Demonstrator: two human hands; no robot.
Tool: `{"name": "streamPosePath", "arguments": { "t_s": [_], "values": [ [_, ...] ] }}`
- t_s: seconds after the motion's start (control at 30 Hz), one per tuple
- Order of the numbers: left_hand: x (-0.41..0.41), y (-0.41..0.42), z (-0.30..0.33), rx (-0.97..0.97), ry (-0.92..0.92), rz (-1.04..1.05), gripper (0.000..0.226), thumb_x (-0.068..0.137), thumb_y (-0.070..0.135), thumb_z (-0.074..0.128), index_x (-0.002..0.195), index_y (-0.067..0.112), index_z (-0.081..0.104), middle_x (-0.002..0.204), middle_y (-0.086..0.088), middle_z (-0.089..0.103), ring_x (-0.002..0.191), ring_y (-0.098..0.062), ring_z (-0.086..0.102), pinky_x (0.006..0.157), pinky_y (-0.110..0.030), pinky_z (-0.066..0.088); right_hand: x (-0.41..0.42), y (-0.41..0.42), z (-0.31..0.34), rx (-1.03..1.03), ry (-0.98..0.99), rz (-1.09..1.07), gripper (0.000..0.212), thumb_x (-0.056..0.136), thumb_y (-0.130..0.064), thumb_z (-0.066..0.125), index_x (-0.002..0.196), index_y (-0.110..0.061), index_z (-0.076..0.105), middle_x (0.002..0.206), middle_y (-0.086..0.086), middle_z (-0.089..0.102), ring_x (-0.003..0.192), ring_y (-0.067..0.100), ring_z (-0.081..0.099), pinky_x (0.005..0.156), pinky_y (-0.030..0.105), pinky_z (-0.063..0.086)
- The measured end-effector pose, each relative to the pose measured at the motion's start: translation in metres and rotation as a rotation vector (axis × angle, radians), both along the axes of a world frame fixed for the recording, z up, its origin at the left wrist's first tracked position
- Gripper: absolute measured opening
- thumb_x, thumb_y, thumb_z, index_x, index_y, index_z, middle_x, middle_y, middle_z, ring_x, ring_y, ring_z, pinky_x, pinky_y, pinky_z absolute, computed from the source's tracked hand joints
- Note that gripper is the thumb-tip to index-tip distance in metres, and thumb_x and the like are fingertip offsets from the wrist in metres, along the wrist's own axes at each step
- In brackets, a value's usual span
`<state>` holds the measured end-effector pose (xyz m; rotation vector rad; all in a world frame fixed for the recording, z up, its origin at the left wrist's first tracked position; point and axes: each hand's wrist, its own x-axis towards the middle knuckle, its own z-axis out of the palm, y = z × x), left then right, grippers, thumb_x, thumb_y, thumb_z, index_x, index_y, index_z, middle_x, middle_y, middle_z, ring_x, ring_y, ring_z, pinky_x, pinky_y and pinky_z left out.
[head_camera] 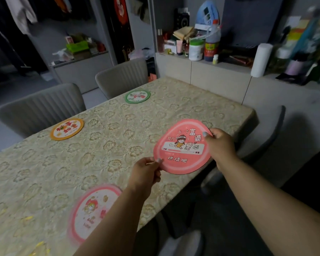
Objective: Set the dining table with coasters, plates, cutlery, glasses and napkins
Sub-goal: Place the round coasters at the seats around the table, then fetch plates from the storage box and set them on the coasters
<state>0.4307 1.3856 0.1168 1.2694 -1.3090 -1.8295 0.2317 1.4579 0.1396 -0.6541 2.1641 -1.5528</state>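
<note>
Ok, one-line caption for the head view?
Both hands set a pink coaster on the table beside three others.

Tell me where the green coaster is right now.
In the head view, the green coaster lies at the table's far left edge, in front of the farther chair.

- Both forearms are bare from the bottom of the view up to the wrists; no sleeve, watch, bracelet or ring shows.
- The left hand [146, 171] has a short thumbnail painted in a pale, pinkish polish.
- The right hand [220, 145] has a thumbnail in a pale bluish-grey polish.
- Both forearms are broad, narrowing toward the wrists.
</note>
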Motion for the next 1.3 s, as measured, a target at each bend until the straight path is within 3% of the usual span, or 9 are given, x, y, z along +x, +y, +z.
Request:
{"name": "streamPosePath", "arguments": {
  "t_s": [0.2,0.3,0.57,0.7,0.77,0.83,1.0,1.1,1.3],
  "values": [
    [-0.113,-0.012,-0.011,0.007,-0.064,0.088,0.014,0.094,0.008,0.058,0.084,0.001,0.054,0.06,-0.011,0.056,0.047,-0.014,0.054,0.047,-0.025,0.051,-0.133,-0.041,-0.021,0.246,0.031,0.156,0.019,0.09,-0.013,0.057,0.105,-0.009,0.066,0.102,0.012,0.069,0.094,0.032,0.065,0.088,0.045,0.053],
    [-0.152,-0.02,-0.025,0.068,-0.088,0.147,0.013,0.095,0.006,0.057,0.084,-0.001,0.053,0.068,-0.016,0.059,0.055,-0.02,0.06,0.051,-0.027,0.055,-0.174,-0.058,-0.036,0.334,0.072,0.197,0.029,0.088,-0.008,0.061,0.117,-0.008,0.06,0.114,0.011,0.064,0.104,0.029,0.061,0.091,0.036,0.05],
    [-0.204,-0.031,-0.058,0.19,-0.229,0.225,0.012,0.092,0.0,0.058,0.081,-0.005,0.053,0.072,-0.019,0.061,0.058,-0.025,0.063,0.066,-0.043,0.06,-0.215,-0.092,-0.071,0.523,0.16,0.284,0.014,0.085,-0.012,0.058,0.096,-0.02,0.054,0.105,0.003,0.062,0.098,0.026,0.059,0.079,0.03,0.048],
    [-0.201,-0.03,-0.063,0.166,-0.484,0.16,0.035,0.094,0.013,0.055,0.118,-0.012,0.05,0.102,-0.027,0.063,0.061,-0.023,0.064,0.051,-0.037,0.059,-0.215,-0.094,-0.078,0.763,0.234,0.405,0.014,0.085,-0.016,0.054,0.096,-0.011,0.062,0.102,0.01,0.065,0.096,0.028,0.062,0.072,0.025,0.042],
    [-0.194,-0.03,-0.06,0.113,-0.544,0.159,0.02,0.096,0.014,0.053,0.101,-0.005,0.057,0.094,-0.021,0.062,0.062,-0.021,0.063,0.051,-0.034,0.056,-0.214,-0.094,-0.076,0.778,0.238,0.427,0.013,0.085,-0.017,0.054,0.089,-0.011,0.064,0.099,0.011,0.068,0.09,0.027,0.064,0.069,0.024,0.041],
    [-0.185,-0.03,-0.058,0.098,-0.53,0.17,0.015,0.096,0.014,0.052,0.09,0.002,0.056,0.082,-0.014,0.059,0.063,-0.021,0.063,0.055,-0.033,0.055,-0.209,-0.094,-0.071,0.765,0.25,0.431,0.02,0.085,-0.02,0.054,0.095,-0.01,0.067,0.099,0.01,0.068,0.09,0.026,0.064,0.069,0.024,0.042],
    [-0.151,-0.023,-0.035,0.082,-0.412,0.201,0.013,0.097,0.015,0.052,0.099,0.004,0.056,0.084,-0.011,0.058,0.066,-0.019,0.061,0.055,-0.031,0.054,-0.156,-0.091,-0.034,0.611,0.289,0.495,0.023,0.091,-0.023,0.053,0.107,-0.011,0.064,0.105,0.009,0.067,0.092,0.028,0.062,0.069,0.026,0.044],
    [-0.114,-0.014,-0.014,0.064,-0.345,0.264,0.017,0.096,0.015,0.053,0.107,0.002,0.055,0.089,-0.012,0.059,0.067,-0.019,0.062,0.056,-0.03,0.055,-0.097,-0.086,-0.009,0.475,0.247,0.587,0.013,0.091,-0.02,0.052,0.098,-0.017,0.062,0.089,0.002,0.066,0.075,0.018,0.061,0.059,0.023,0.043],
    [0.01,0.028,0.015,0.015,-0.295,0.395,0.009,0.096,0.013,0.054,0.099,0.006,0.056,0.085,-0.01,0.06,0.066,-0.02,0.062,0.054,-0.029,0.052,0.048,-0.058,0.012,0.364,0.28,0.774,0.008,0.088,-0.022,0.053,0.086,-0.021,0.06,0.082,-0.001,0.063,0.075,0.02,0.059,0.061,0.026,0.043]
  ]
}}
